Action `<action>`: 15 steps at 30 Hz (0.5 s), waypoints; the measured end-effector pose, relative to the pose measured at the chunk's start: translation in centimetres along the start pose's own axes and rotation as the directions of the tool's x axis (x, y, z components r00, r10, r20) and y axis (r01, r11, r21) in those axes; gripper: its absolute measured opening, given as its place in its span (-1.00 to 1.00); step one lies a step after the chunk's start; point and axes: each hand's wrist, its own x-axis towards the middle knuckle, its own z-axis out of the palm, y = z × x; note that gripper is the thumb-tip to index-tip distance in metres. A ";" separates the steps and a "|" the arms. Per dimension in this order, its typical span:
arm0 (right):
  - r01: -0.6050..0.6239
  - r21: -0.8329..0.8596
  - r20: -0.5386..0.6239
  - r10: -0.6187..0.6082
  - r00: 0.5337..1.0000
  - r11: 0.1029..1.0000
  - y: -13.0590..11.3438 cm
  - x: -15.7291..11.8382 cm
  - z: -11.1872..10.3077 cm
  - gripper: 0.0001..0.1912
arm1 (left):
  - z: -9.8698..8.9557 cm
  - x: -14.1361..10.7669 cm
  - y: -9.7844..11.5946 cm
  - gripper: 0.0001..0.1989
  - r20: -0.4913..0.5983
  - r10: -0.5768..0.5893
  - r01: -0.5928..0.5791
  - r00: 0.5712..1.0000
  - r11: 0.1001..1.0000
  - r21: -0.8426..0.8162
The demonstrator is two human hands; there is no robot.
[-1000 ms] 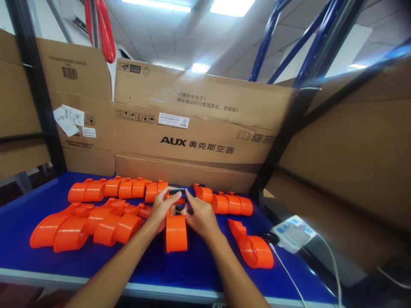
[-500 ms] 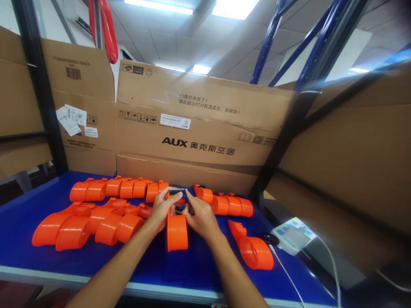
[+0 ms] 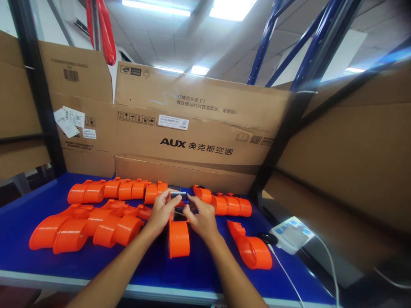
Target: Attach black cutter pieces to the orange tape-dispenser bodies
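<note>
My left hand [image 3: 162,211] is closed around the upper part of an orange plastic piece with a round loop [image 3: 180,240]. Its thumb presses a small black part [image 3: 178,196] with a ridged edge, at the top of that piece. My right hand [image 3: 201,216] is closed just to the right, fingers bent and index fingertip at the black part's right end. Whatever lies between its thumb and index finger is too small to make out. The loop hangs below both hands, over the blue tabletop [image 3: 144,267].
Similar orange pieces lie in rows at the left [image 3: 69,233], back left [image 3: 112,188] and back right [image 3: 227,204]. One orange piece [image 3: 257,252] lies apart at the right, by a black plug [image 3: 268,238] and white power strip [image 3: 293,234]. Cardboard [image 3: 192,167] walls the back.
The orange piece has tilted, so more of the black part's ridged edge shows and the loop hangs slightly lower. My right fingers have drawn back a little from its front.
</note>
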 end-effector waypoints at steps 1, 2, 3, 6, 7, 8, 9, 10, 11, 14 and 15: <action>-0.001 -0.001 -0.004 0.001 1.000 1.000 -0.1 0.0 -0.1 -0.70 | 0.0 0.0 0.1 -0.68 0.000 0.011 -0.011 1.000 1.000 0.008; -0.003 -0.001 -0.006 0.003 1.000 1.000 -0.2 0.0 -0.1 -0.70 | 0.1 -0.1 0.2 -0.68 0.001 0.017 -0.017 1.000 1.000 0.011; -0.008 -0.001 -0.008 0.008 1.000 1.000 -0.3 0.0 -0.2 -0.70 | 0.1 -0.1 0.3 -0.68 0.002 0.021 -0.021 1.000 1.000 0.012; -0.042 0.011 -0.006 0.042 0.999 0.999 -0.6 0.0 -0.2 -0.70 | 0.2 0.0 0.4 -0.66 -0.008 0.025 -0.025 1.000 1.000 0.002; -0.062 0.024 0.002 0.062 0.998 0.998 -0.7 0.0 -0.2 -0.70 | 0.2 0.0 0.4 -0.65 -0.014 0.021 -0.021 1.000 1.000 -0.003; -0.089 0.045 0.016 0.088 0.996 0.995 -0.8 0.1 -0.2 -0.71 | 0.1 0.0 0.3 -0.64 -0.025 0.013 -0.013 1.000 1.000 -0.011; -0.127 0.079 0.027 0.125 0.992 0.989 -0.8 0.1 -0.2 -0.72 | 0.1 0.0 0.3 -0.63 -0.035 -0.002 0.001 0.999 1.000 -0.028; -0.176 0.128 0.032 0.173 0.984 0.976 -0.8 0.2 -0.2 -0.73 | 0.0 0.0 0.3 -0.63 -0.042 -0.022 0.020 0.999 0.998 -0.053; -0.229 0.185 0.033 0.227 0.973 0.956 -0.7 0.3 -0.3 -0.73 | -0.1 0.1 0.3 -0.62 -0.043 -0.043 0.039 0.998 0.996 -0.083; -0.358 0.323 0.004 0.377 0.926 0.876 0.0 0.8 -0.7 -0.69 | -0.3 0.2 0.6 -0.59 -0.041 -0.090 0.083 0.995 0.984 -0.160; -0.386 0.343 -0.008 0.413 0.911 0.857 0.3 1.1 -0.9 -0.68 | -0.3 0.2 0.7 -0.58 -0.046 -0.097 0.088 0.994 0.981 -0.174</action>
